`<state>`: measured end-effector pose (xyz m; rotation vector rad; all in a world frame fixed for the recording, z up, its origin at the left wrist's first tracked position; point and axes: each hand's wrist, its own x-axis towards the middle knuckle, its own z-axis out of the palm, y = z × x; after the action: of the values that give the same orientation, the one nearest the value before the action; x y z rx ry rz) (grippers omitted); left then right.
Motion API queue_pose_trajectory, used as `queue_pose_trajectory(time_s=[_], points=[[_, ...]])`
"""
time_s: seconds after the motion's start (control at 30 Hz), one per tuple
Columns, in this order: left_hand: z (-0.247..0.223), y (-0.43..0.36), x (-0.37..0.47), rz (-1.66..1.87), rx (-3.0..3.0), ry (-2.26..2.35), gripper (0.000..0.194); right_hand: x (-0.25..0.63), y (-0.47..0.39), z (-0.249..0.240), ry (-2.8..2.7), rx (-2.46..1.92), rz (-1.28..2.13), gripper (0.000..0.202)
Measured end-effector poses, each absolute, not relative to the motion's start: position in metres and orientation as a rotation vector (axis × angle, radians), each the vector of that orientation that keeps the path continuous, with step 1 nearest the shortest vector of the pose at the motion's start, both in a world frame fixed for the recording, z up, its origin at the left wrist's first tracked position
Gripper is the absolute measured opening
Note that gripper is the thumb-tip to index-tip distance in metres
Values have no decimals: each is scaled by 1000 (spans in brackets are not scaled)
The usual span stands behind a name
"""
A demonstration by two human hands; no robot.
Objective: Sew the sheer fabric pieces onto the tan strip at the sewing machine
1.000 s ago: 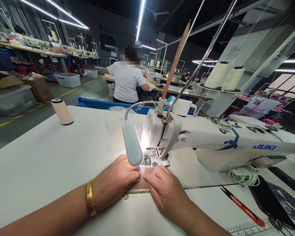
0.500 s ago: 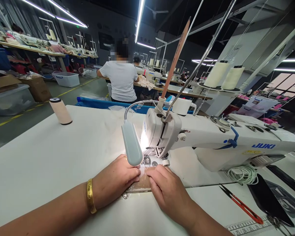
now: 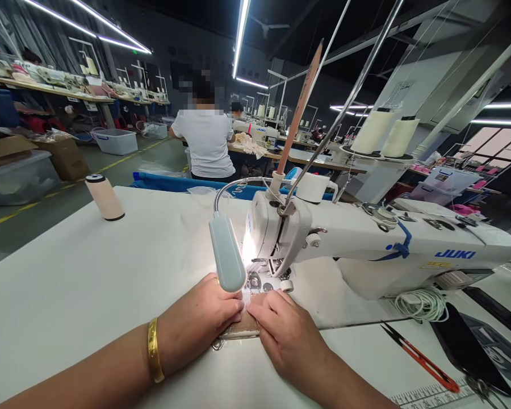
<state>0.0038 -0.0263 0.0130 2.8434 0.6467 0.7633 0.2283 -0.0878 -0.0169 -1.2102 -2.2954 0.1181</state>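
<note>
Both hands are at the bed of a white sewing machine (image 3: 272, 227), just in front of its presser foot area. My left hand (image 3: 210, 307), with a gold bracelet at the wrist, is closed, thumb against curled fingers. My right hand (image 3: 285, 324) is also closed, its fingertips pinched close to the left thumb. Whatever lies in the fingers is too small or hidden to make out. Under them shows a tan-brown plate (image 3: 243, 326) with a worn, shiny surface. A grey-green lamp (image 3: 227, 255) on a bent neck hangs over my left fingers and lights the needle area, which it partly covers.
A peach thread spool (image 3: 105, 197) stands at the table's left. Right of my hands lie red-handled thread snips (image 3: 423, 358), a ruler (image 3: 434, 395), a black flat object (image 3: 472, 346) and a pale cord coil (image 3: 421, 304). A person in a white shirt (image 3: 204, 142) sits ahead.
My right hand's fingertips have shifted slightly left, closer to my left thumb. My left hand stays nearly in place; the whole view has tilted a little.
</note>
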Motion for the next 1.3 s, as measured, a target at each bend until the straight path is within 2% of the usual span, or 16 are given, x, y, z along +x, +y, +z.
queue_pose_trajectory(time_s=[0.8, 1.2, 1.3], points=[[12, -3, 4, 804, 2883, 722, 30, 230, -81, -13, -2194, -1296, 66, 33], [9, -1, 2, 668, 2814, 987, 6, 243, -79, -17, -2120, -1319, 45, 34], [6, 2, 2, 649, 2775, 1121, 14, 249, -80, -26, -2130, -1330, 72, 30]])
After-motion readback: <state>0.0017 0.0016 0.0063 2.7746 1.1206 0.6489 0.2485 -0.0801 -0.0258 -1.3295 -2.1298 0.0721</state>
